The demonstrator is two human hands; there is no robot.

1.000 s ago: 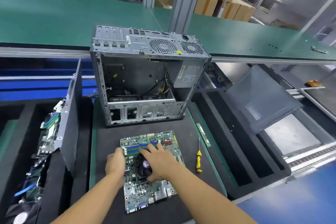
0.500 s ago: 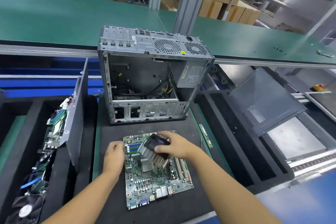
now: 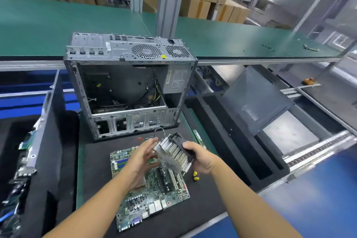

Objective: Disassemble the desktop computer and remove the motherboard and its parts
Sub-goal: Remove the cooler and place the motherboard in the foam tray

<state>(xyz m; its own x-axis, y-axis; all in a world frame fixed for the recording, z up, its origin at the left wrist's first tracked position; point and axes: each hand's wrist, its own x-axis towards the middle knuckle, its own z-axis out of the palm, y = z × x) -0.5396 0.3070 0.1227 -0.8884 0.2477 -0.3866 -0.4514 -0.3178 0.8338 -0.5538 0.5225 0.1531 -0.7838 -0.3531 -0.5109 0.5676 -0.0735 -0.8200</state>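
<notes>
The heatsink cooler (image 3: pixel 173 152) is held tilted just above the motherboard's (image 3: pixel 154 195) far edge. The right hand (image 3: pixel 201 158) grips its right end, nearer. The left hand (image 3: pixel 143 157), fingers spread, reaches its left corner.

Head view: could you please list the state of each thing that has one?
Finned silver heatsink with black fan: raised, tilted, gripped by right hand.
Green motherboard: flat, outside the case.
Grey metal computer case: side open.
Left hand: open, at heatsink's edge.
</notes>
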